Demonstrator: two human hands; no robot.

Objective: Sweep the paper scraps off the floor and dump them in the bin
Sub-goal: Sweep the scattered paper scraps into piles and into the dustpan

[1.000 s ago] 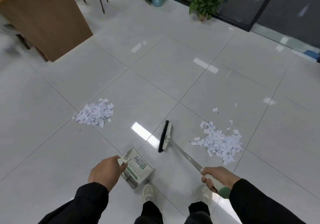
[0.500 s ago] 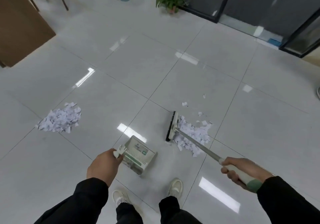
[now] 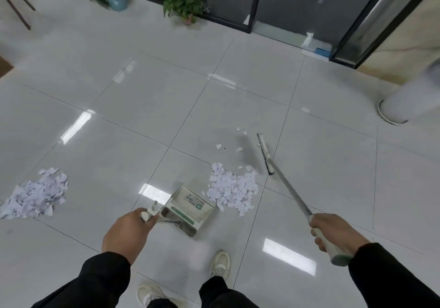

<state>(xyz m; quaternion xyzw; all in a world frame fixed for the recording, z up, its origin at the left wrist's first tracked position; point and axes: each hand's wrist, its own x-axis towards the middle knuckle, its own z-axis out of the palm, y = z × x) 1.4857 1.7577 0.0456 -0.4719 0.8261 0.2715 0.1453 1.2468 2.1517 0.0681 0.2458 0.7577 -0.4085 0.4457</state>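
**Broom reset behind the near pile; dustpan mouth waiting**

Change noted: half a second ago the broom head sat against the left edge of the right-hand scraps. Now the broom head (image 3: pixel 266 154) is on the far right side of that pile (image 3: pixel 232 191), apart from it, with motion blur and a shadow beside it. I read this as a repositioning for a stroke toward the dustpan, so the pile is bracketed between brush and pan.

The pile lies on the floor just beside the open edge of the dustpan (image 3: pixel 188 206); its nearest scraps look to be touching or nearly touching the lip. A few stray scraps (image 3: pixel 219 146) lie farther out, beyond the pile. A second pile (image 3: pixel 35 194) sits well apart to the left, untouched.

Broom long axis: the handle (image 3: pixel 294 194) runs from lower right, at my right hand (image 3: pixel 333 226), up and left to the head. The head's long edge runs roughly away from me, bristles facing the pile.

Grip state: right hand wrapped round the broom's pale handle end; left hand (image 3: pixel 127 232) curled round the dustpan's handle.

No bin is in view. Judgement: sweeping is early, nothing is in the pan yet.
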